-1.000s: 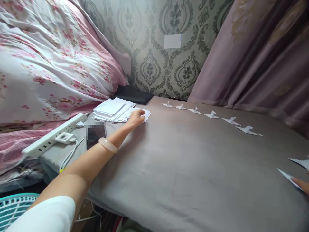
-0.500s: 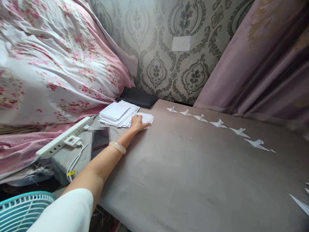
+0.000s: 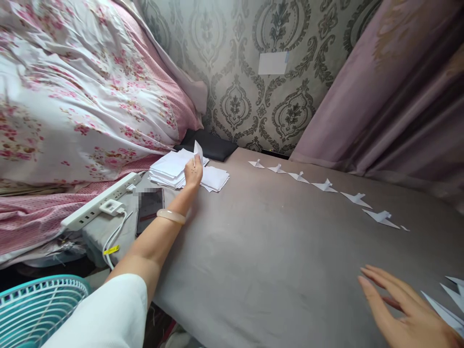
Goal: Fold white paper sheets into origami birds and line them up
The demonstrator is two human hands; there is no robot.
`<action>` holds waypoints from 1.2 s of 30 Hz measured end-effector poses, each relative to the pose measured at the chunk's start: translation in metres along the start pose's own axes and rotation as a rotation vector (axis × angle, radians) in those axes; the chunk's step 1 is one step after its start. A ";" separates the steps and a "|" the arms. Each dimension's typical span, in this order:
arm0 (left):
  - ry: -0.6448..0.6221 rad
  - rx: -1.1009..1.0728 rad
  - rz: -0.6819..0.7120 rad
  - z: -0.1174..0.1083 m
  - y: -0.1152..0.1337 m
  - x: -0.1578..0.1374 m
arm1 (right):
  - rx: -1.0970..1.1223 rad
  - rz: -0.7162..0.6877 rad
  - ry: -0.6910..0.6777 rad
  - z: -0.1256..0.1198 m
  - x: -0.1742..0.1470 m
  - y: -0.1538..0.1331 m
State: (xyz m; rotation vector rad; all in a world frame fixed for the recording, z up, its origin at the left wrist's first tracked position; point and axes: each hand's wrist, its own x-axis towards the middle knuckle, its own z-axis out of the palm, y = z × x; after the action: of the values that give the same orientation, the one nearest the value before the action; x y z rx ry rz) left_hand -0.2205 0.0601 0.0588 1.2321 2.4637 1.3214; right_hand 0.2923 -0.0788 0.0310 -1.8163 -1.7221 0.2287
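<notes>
My left hand [image 3: 193, 171] is closed on a piece of white paper [image 3: 197, 149], which stands up bent above its fingers. Just left of that hand lies a tall stack of white paper [image 3: 166, 165]; a smaller stack of square sheets [image 3: 216, 178] is to its right. My right hand [image 3: 402, 309] hovers at the lower right, thumb and fingers apart, holding nothing. Beside it, partly cut off by the frame edge, are pointed folded papers [image 3: 442, 311]. Several bird-like folded paper pieces [image 3: 357, 198] form a slanting row along the far right side of the table.
A phone [image 3: 149, 212] lies left of my forearm, near a white power strip [image 3: 105, 200] with a charger [image 3: 112, 207] and cable. A turquoise fan [image 3: 43, 309] stands at the lower left. Behind the stacks is a black flat item [image 3: 213, 145]. Grey cloth covers the table [image 3: 275, 251].
My left hand has lifted off the smaller paper stack and moved slightly left, now holding a piece of paper. My right hand has come into view at the lower right.
</notes>
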 end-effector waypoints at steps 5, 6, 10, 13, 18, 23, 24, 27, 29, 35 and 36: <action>-0.485 -0.820 -0.072 0.011 0.054 -0.081 | 0.204 0.072 -0.191 0.020 0.025 -0.079; -0.610 -0.846 -0.082 0.018 0.063 -0.105 | 0.344 0.094 -0.210 0.029 0.031 -0.089; -1.097 -0.889 -0.251 0.049 0.087 -0.179 | 0.782 0.337 -0.365 0.064 0.048 -0.113; -0.998 -0.735 -0.276 0.064 0.090 -0.198 | 0.812 0.441 -0.381 0.080 0.044 -0.115; -0.886 -0.809 -0.291 0.067 0.081 -0.195 | 0.878 0.422 -0.403 0.087 0.028 -0.107; -0.942 -0.788 -0.322 0.064 0.072 -0.189 | 0.867 0.335 -0.386 0.086 0.024 -0.099; -0.945 -0.770 -0.317 0.064 0.071 -0.189 | 0.843 0.293 -0.392 0.085 0.025 -0.098; -0.907 -0.712 -0.287 0.064 0.068 -0.187 | 0.719 0.210 -0.445 0.082 0.026 -0.096; -0.871 -0.632 -0.209 0.064 0.065 -0.185 | 0.653 0.200 -0.507 0.079 0.028 -0.092; -0.805 -0.219 0.379 0.046 0.058 -0.178 | 0.602 0.145 -0.782 0.071 0.031 -0.076; -0.858 -0.166 0.478 0.040 0.058 -0.177 | 0.591 0.154 -0.782 0.070 0.031 -0.075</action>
State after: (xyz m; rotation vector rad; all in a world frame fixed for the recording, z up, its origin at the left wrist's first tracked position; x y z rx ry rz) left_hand -0.0493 -0.0170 0.0269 1.8900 1.4937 0.7638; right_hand 0.1966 -0.0305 0.0246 -1.4763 -1.7016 1.5015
